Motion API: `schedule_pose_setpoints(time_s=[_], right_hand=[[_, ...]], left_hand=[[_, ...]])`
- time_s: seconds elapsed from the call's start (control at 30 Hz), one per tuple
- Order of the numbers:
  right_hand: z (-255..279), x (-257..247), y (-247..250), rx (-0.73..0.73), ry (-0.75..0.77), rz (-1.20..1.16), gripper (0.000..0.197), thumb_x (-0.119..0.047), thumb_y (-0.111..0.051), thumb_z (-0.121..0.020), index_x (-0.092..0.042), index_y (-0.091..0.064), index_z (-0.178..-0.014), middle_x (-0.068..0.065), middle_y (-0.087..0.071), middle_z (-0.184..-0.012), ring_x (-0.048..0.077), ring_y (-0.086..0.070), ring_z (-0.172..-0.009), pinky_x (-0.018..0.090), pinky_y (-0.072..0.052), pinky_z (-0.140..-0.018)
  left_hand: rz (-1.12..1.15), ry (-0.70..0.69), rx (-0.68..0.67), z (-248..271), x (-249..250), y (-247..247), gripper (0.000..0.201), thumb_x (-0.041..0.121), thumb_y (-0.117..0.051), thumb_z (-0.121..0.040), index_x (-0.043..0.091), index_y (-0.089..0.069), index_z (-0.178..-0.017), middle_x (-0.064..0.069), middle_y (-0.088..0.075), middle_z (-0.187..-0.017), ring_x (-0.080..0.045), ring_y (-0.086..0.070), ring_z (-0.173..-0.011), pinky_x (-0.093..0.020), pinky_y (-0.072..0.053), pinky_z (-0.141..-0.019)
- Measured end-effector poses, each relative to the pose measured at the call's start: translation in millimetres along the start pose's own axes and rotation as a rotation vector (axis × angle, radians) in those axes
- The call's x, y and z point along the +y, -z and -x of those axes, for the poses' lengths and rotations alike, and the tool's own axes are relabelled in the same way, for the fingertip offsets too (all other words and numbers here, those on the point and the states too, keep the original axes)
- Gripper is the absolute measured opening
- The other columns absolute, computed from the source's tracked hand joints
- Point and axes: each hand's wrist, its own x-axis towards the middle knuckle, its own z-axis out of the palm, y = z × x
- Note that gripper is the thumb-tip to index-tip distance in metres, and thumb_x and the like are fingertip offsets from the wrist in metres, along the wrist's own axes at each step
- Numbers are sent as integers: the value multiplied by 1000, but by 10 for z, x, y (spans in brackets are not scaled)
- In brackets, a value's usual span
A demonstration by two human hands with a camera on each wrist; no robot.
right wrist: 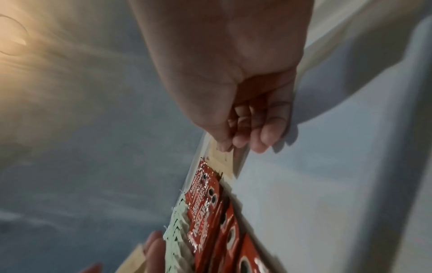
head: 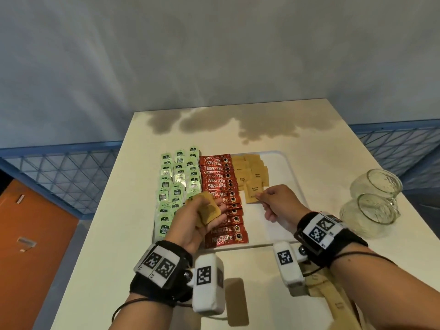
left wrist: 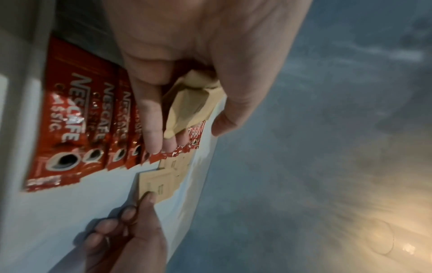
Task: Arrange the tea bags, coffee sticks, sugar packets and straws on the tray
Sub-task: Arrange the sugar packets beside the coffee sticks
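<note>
A white tray [head: 289,167] holds green tea bags [head: 177,184] in columns on the left, red coffee sticks [head: 220,196] down the middle and brown sugar packets [head: 252,173] to their right. My left hand [head: 202,217] hovers over the coffee sticks and grips a small stack of sugar packets [head: 209,211] [left wrist: 189,103]. My right hand [head: 273,201] pinches the near corner of one sugar packet [head: 254,194] [left wrist: 156,184] [right wrist: 222,160] lying at the near end of the sugar group. No straws show.
Two empty glass jars [head: 371,206] lie on their sides at the table's right edge. The white table [head: 238,122] has bare room behind the tray. A blue mesh railing [head: 59,170] and an orange floor lie beyond the left edge.
</note>
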Motion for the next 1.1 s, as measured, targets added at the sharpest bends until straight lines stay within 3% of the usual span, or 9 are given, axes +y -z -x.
schedule_pose_setpoints(time_s=[0.1, 0.23, 0.4, 0.47, 0.63, 0.73, 0.87, 1.0, 1.1], right_hand=[[-95, -28, -28, -1, -34, 29, 23, -17, -64, -93, 5, -65, -86, 9, -53, -59, 22, -51, -43, 28, -35, -43], [-146, -104, -59, -12, -83, -3, 25, -16, -66, -92, 9, -66, -86, 11, -54, -59, 22, -50, -42, 27, -32, -42], [-168, -154, -57, -24, -78, 1, 26, -18, -69, -90, 6, -67, -81, 12, -59, -60, 18, -45, -44, 25, -33, -42], [-156, -150, -47, -22, -83, 41, 26, -25, -71, -88, 2, -68, -85, 10, -62, -62, 17, -43, -48, 24, -30, -42], [-63, -124, -44, 46, -4, 179, 43, -43, -69, -87, -5, -58, -70, 8, -56, -65, 15, -43, -51, 28, -32, -52], [187, -190, -93, -119, 78, -22, 36, -41, -64, -91, -6, -63, -86, 4, -54, -69, 11, -44, -52, 24, -35, -48], [493, -328, -155, -333, 228, 15, 32, -36, -65, -91, -5, -69, -96, 2, -64, -74, 11, -56, -61, 22, -46, -57], [558, -351, -215, -308, 291, 44, 21, -19, -67, -91, -1, -69, -101, -3, -67, -78, 8, -59, -63, 21, -47, -59], [556, -323, -202, -276, 266, -1, 21, -17, -65, -93, 1, -69, -102, 0, -67, -82, 6, -58, -60, 20, -47, -58]], left_hand=[[61, 0, -32, -61, 46, 74, 41, 0, -35, -97, 5, -43, -137, -26, -67, -117, -37, -66, -109, -42, -58, -84], [107, 13, -40, -96, 59, 96, 41, -5, -40, -96, 5, -45, -135, -27, -65, -120, -37, -66, -109, -40, -60, -81], [92, -2, 26, -70, 28, 69, 32, -1, -58, -92, 4, -56, -123, -22, -70, -113, -32, -70, -100, -38, -61, -75], [39, -15, 41, -46, 21, 52, 31, 4, -63, -90, 5, -58, -121, -20, -72, -109, -29, -73, -94, -38, -61, -75], [-67, -37, 67, 11, 15, 3, 24, 20, -70, -86, 12, -65, -109, -8, -76, -88, -22, -72, -78, -30, -61, -67], [-94, -28, 60, 71, 12, -50, 25, 24, -71, -85, 13, -66, -106, -5, -74, -83, -16, -66, -69, -23, -59, -56], [-171, -11, 41, 153, -43, -130, 25, 27, -72, -85, 17, -68, -107, -7, -72, -95, -15, -65, -73, -22, -56, -56], [-241, 4, -2, 243, -73, -197, 29, 34, -69, -86, 16, -69, -109, -5, -72, -88, -14, -65, -69, -22, -56, -54], [-248, -13, 25, 282, -50, -213, 33, 45, -65, -88, 16, -69, -104, -6, -73, -88, -15, -65, -71, -24, -58, -57]])
